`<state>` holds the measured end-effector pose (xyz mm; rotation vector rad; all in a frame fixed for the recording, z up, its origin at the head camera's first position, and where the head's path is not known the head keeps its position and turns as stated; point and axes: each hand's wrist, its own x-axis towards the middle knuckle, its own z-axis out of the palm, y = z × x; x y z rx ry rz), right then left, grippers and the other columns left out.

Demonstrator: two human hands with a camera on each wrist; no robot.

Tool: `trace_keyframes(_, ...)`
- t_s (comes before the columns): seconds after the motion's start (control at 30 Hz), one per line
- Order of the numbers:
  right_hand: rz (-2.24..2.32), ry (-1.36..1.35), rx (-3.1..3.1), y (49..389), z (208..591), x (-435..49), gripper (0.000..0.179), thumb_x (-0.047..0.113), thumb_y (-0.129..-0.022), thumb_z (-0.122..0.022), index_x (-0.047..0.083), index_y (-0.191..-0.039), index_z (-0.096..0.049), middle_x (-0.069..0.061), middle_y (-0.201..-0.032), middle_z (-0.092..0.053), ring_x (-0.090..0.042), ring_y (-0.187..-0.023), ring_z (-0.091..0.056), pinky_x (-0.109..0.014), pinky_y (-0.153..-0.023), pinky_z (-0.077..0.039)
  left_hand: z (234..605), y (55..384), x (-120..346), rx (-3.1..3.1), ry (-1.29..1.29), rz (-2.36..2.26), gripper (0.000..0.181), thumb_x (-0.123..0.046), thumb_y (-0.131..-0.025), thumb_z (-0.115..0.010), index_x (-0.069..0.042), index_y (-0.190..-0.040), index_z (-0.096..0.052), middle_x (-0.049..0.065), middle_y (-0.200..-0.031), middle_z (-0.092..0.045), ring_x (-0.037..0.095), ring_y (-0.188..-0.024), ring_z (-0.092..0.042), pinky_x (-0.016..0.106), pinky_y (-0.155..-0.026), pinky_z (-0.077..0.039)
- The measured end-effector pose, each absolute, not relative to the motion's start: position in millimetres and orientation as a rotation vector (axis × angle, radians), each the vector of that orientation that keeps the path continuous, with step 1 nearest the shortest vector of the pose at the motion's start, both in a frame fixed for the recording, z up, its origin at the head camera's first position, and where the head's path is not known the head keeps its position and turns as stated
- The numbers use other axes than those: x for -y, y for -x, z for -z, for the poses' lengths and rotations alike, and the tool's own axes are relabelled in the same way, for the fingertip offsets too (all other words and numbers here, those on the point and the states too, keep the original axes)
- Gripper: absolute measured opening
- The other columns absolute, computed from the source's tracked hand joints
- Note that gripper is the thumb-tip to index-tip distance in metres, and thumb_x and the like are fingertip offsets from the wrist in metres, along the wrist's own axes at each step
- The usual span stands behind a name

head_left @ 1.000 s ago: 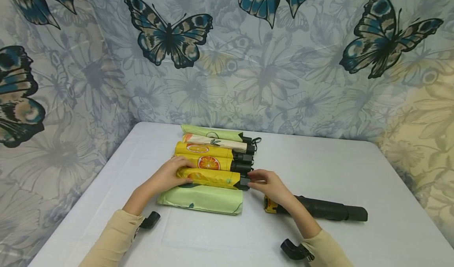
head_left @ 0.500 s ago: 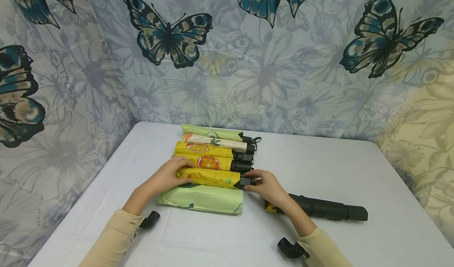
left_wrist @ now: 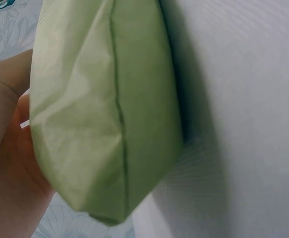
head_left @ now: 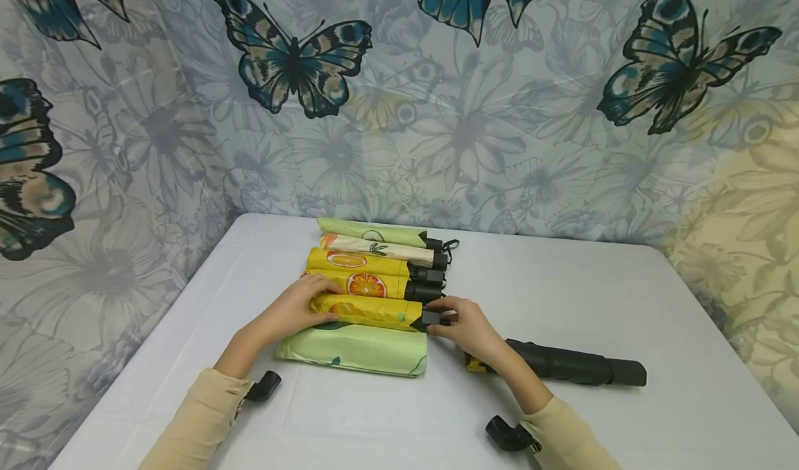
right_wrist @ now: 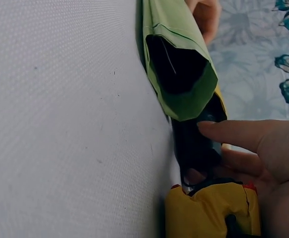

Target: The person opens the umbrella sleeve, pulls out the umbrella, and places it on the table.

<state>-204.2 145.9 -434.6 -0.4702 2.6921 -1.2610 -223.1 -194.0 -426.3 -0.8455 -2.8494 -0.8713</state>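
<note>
Thumb and fingers of the left hand (head_left: 298, 312) curl round the nine o'clock end of a folded yellow umbrella (head_left: 374, 312), thumb on its six o'clock side and fingers over its twelve o'clock side. At the three o'clock end, the right hand (head_left: 465, 326) pinches the same umbrella's black handle (head_left: 431, 320); the right wrist view shows the thumb laid against the handle, with other fingers beyond it. The left forearm reaches up from seven o'clock, the right from five, both in beige sleeves (head_left: 202, 414).

Held this way, the yellow umbrella lies crosswise on the white-covered table (head_left: 562, 290). Beside it at six o'clock is a light green fabric sleeve (head_left: 356, 351), whose three o'clock end gapes, dark within. Toward twelve o'clock, side by side, come two yellow umbrellas with orange-slice prints (head_left: 367, 285), a cream umbrella (head_left: 387, 249) and a light green umbrella (head_left: 381, 233), black handles toward three o'clock.

Well apart at four o'clock rests a black folded umbrella (head_left: 574, 364), its yellow-marked end partly behind the right forearm in the head view.
</note>
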Motion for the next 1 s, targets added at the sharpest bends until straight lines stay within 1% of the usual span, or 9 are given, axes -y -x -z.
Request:
trace_keyframes(0.1, 1.253, 0.454, -2.701, 203.5, 434.6, -144.3, 0.037, 0.009, -0.083, -0.076, 0.005, -0.119, -0.067, -0.017, -0.125, -0.065, -0.036, -0.106, -0.067, -0.04, -0.086, -0.06, 426.1, 223.3, 194.2, 2.85, 0.848, 0.868, 0.04, -0.026, -0.081, -0.08, -0.017, -0.118, -0.066, 0.001, -0.117, -0.065, 0.023, -0.111, -0.057, 0.051, -0.107, -0.041)
trace_keyframes(0.33, 1.248, 0.484, -2.727, 203.9, 434.6, -144.4, 0.035, 0.008, -0.083, -0.076, 0.005, -0.117, -0.068, -0.018, -0.123, -0.066, -0.035, -0.104, -0.068, -0.039, -0.085, -0.06, 426.5, 223.6, 194.6, 2.852, 0.853, 0.879, 0.041, -0.026, -0.081, -0.08, -0.017, -0.119, -0.065, 0.002, -0.118, -0.064, 0.026, -0.115, -0.057, 0.058, -0.116, -0.03)
trace_keyframes(0.43, 1.254, 0.514, -2.73, 204.4, 434.4, -145.2, 0.033, 0.007, -0.083, -0.076, 0.004, -0.116, -0.069, -0.018, -0.122, -0.066, -0.034, -0.103, -0.068, -0.038, -0.084, -0.06, 427.2, 223.6, 195.1, 2.851, 0.856, 0.881, 0.042, -0.026, -0.081, -0.08, -0.017, -0.119, -0.065, 0.002, -0.119, -0.064, 0.027, -0.118, -0.056, 0.06, -0.117, -0.027)
trace_keyframes(0.57, 1.271, 0.547, -2.726, 204.5, 434.7, -145.9, 0.033, 0.007, -0.083, -0.075, 0.002, -0.115, -0.069, -0.018, -0.12, -0.067, -0.034, -0.103, -0.068, -0.037, -0.084, -0.06, 427.1, 223.5, 195.5, 2.855, 0.861, 0.878, 0.042, -0.026, -0.081, -0.08, -0.018, -0.12, -0.065, 0.002, -0.119, -0.063, 0.027, -0.119, -0.056, 0.06, -0.117, -0.027)
trace_keyframes(0.7, 1.288, 0.569, -2.724, 204.4, 435.5, -146.7, 0.032, 0.007, -0.084, -0.075, 0.002, -0.114, -0.069, -0.018, -0.118, -0.068, -0.033, -0.104, -0.067, -0.036, -0.086, -0.06, 426.5, 223.4, 195.7, 2.864, 0.861, 0.874, 0.042, -0.026, -0.081, -0.08, -0.018, -0.12, -0.065, 0.002, -0.12, -0.063, 0.027, -0.118, -0.056, 0.058, -0.114, -0.033)
trace_keyframes(0.8, 1.288, 0.575, -2.722, 203.9, 435.2, -147.1, 0.031, 0.008, -0.084, -0.075, 0.002, -0.115, -0.069, -0.017, -0.118, -0.068, -0.032, -0.104, -0.067, -0.036, -0.087, -0.06, 426.2, 223.4, 195.9, 2.868, 0.86, 0.874, 0.043, -0.026, -0.081, -0.08, -0.018, -0.12, -0.065, 0.002, -0.12, -0.063, 0.026, -0.117, -0.055, 0.056, -0.109, -0.038)
trace_keyframes(1.0, 1.306, 0.573, -2.687, 203.2, 433.0, -148.9, 0.032, 0.008, -0.086, -0.074, 0.001, -0.116, -0.068, -0.019, -0.119, -0.066, -0.033, -0.105, -0.066, -0.036, -0.087, -0.059, 425.1, 223.2, 196.1, 2.872, 0.868, 0.882, 0.043, -0.027, -0.081, -0.079, -0.019, -0.121, -0.064, 0.002, -0.121, -0.063, 0.026, -0.118, -0.054, 0.055, -0.109, -0.039)
